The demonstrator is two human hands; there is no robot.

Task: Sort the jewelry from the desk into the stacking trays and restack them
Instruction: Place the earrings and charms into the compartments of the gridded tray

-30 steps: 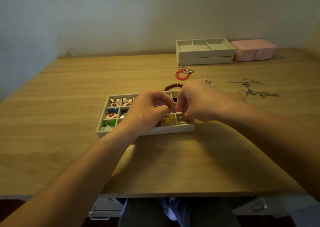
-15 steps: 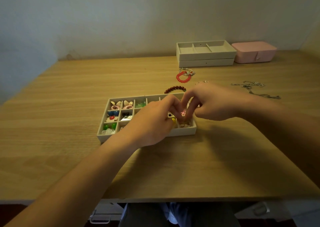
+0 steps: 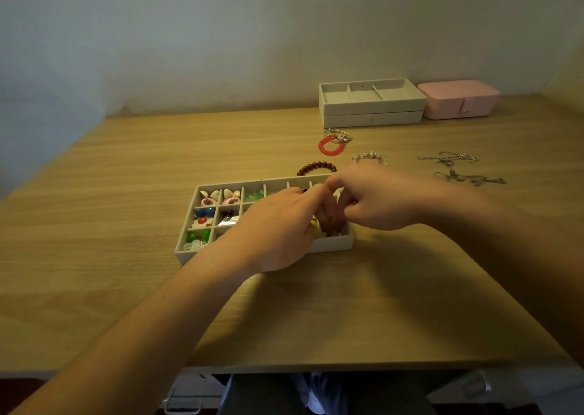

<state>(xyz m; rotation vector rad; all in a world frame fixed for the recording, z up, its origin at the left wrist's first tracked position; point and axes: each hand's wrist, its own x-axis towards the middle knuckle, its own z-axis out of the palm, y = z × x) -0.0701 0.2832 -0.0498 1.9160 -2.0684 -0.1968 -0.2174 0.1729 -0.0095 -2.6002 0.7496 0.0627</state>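
A beige compartment tray [image 3: 189, 252] sits mid-desk; its left cells hold colourful earrings and beads. My left hand [image 3: 278, 228] lies over the tray's middle, fingers curled down into its right-hand cells. Coming in from the right, my right hand [image 3: 376, 199] points thumb and fingers down into the same cells and touches the left fingertips. Whatever lies between the fingers is hidden. On the desk beyond the tray lie a dark red bead bracelet [image 3: 316, 166], a red bracelet [image 3: 330, 147], a clear bead bracelet [image 3: 369, 157] and silver chains [image 3: 458, 169].
Two stacked beige trays [image 3: 373, 112] stand at the back against the wall, the top one with three bare cells. A pink jewelry box [image 3: 458, 100] is next to them on the right. The desk's front edge [image 3: 347, 367] runs close below my forearms.
Both hands, pinched together above the tray a second ago, have come down so that their fingertips are inside the right-hand cells. The tray and the loose jewelry have not moved.
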